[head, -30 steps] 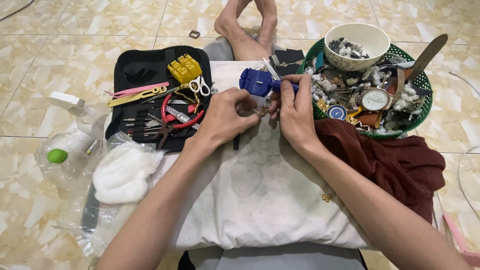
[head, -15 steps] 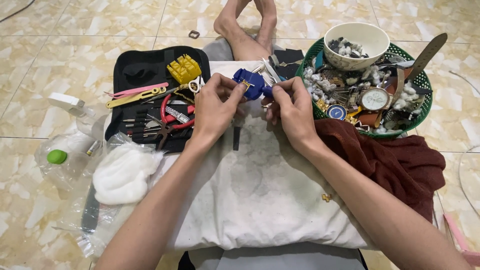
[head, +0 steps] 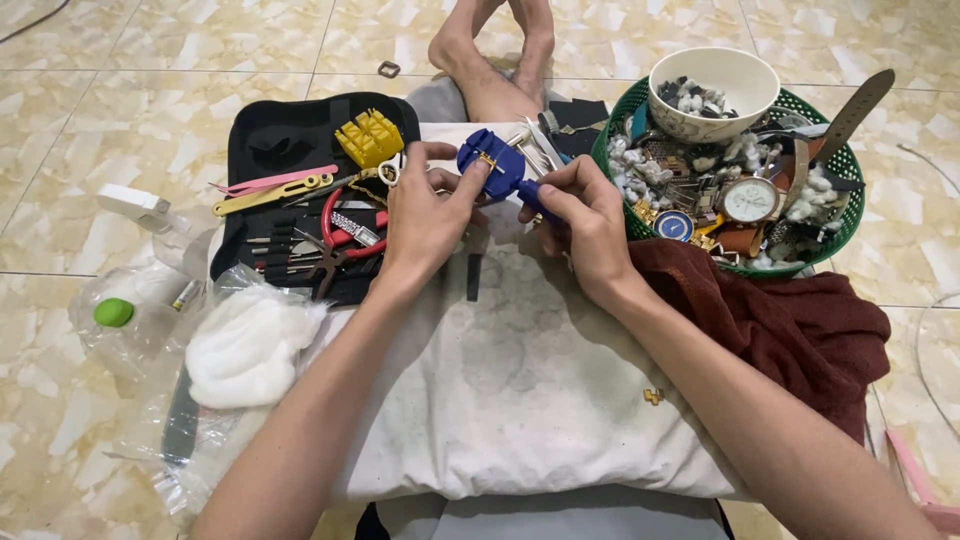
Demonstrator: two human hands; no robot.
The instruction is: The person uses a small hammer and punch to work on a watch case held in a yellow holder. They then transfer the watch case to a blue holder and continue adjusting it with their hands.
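I hold the blue watch-link remover tool (head: 495, 168) above the far edge of the white cushion (head: 520, 370) that lies across my lap. My left hand (head: 425, 215) is closed on the left side of the tool, thumb stretched along its upper face and fingers curled beneath. My right hand (head: 585, 215) is closed around the lower right end of the tool, fingertips pinched where its handle should be, though the handle itself is hidden by the fingers. Compared with one second ago, the left hand has moved from beside the tool onto it, and the tool now sits tilted, with its upper end raised toward my crossed feet (head: 500, 50). A metal watch band (head: 535, 140) shows just beyond the tool; I cannot tell whether it is seated in the slot. My reading is that both hands now brace the tool, which suggests the work on the band is at an adjustment stage rather than finished. The black tool case (head: 300, 200) lies open to the left, with a yellow block (head: 368, 138) and red-handled pliers (head: 345, 232) inside. The green basket (head: 745, 195) of watches and parts stands to the right, with a white bowl (head: 715, 85) resting in it.
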